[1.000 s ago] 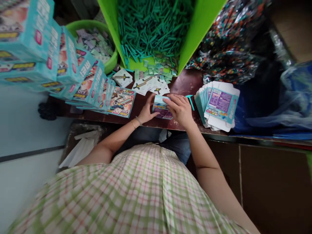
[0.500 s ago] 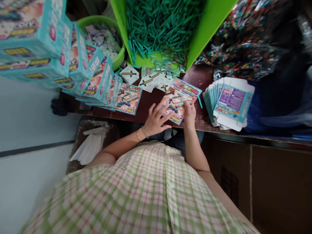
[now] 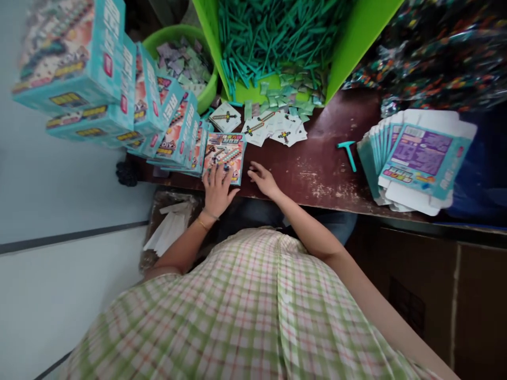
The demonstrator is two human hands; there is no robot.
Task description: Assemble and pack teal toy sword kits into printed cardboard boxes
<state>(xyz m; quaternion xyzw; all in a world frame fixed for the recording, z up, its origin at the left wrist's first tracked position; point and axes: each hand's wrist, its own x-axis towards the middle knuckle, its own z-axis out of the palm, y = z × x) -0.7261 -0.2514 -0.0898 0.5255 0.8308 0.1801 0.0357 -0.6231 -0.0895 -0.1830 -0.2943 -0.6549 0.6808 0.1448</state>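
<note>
My left hand (image 3: 217, 186) lies with spread fingers on the lower part of a printed toy box (image 3: 228, 153) near the table's front edge. Just right of that box, my right hand (image 3: 264, 182) rests low over the table, apart from the box, fingers loosely bent and holding nothing. Beside the box on its left, several teal boxes (image 3: 178, 132) lean in a rising row. Beyond it lie instruction cards (image 3: 257, 126) with sword pictures. A teal T-shaped plastic stick (image 3: 349, 154) lies alone to the right.
A green bin (image 3: 352, 47) of teal sticks (image 3: 273, 37) stands at the back, with small green packets (image 3: 293, 95) at its mouth. A green basin (image 3: 214, 87) holds more packets. Flattened box sleeves (image 3: 420, 153) fan out at right, before bagged coloured pieces (image 3: 447, 58).
Both hands have moved left. The box they were on in the middle of the table is now at the left pile. The T-shaped stick, formerly partly covered by it, shows whole.
</note>
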